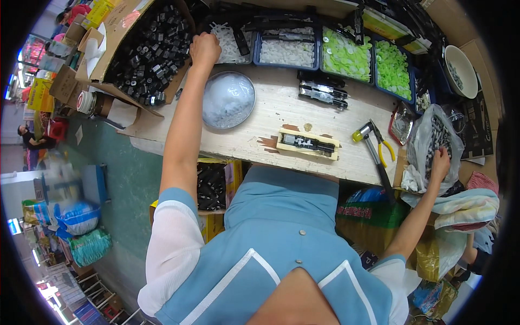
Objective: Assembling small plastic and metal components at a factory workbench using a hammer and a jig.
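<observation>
My left hand [205,50] reaches to the back left, between a cardboard box of small black parts [154,59] and a tray of white plastic pieces [230,46]. Its fingers are curled; what they hold, if anything, is hidden. At the right, my right hand [441,164] dips into a clear plastic bag [454,146] of small grey metal parts, fingertips pinched together among them. In front of me a cream-coloured fixture [309,144] cradles a black part with white and silvery pieces inside. Several black assemblies [323,93] lie behind it.
Left of the fixture stands a round metal dish [228,100] of clear pieces. Blue trays hold white pieces [287,53] and green discs [346,54]. A hammer [374,149] and yellow-handled pliers [385,149] lie at the right, the hammer's handle past the table edge. A white bowl [461,72] sits back right.
</observation>
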### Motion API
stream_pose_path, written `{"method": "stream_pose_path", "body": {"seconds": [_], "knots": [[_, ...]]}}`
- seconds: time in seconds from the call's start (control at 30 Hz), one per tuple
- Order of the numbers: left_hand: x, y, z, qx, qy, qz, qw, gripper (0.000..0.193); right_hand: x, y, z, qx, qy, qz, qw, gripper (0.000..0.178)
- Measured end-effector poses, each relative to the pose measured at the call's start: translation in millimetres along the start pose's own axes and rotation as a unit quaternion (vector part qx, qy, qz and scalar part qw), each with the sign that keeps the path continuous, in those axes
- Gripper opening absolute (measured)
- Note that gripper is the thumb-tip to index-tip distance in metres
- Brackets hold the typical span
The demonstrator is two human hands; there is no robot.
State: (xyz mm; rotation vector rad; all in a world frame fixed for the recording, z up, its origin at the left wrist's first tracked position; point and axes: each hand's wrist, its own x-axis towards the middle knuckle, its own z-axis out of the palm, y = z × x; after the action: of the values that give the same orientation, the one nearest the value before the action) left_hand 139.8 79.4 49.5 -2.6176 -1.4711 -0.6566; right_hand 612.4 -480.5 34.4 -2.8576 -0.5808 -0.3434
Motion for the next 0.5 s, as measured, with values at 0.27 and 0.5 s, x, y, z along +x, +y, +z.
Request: {"method": "stream_pose_path", "body": {"seconds": [0.27, 0.5], "knots": [[13, 10, -6, 0.029, -0.146, 0.008, 0.989, 0.018, -3, -30, -10, -0.126, -0.023, 0.013, 0.992, 0.029], [16, -7, -26, -0.376, -0.141, -0.167, 0.901, 0.018, 9, 23, 1, 0.081, -0.049, -0.023, 0.995, 0.025]]}}
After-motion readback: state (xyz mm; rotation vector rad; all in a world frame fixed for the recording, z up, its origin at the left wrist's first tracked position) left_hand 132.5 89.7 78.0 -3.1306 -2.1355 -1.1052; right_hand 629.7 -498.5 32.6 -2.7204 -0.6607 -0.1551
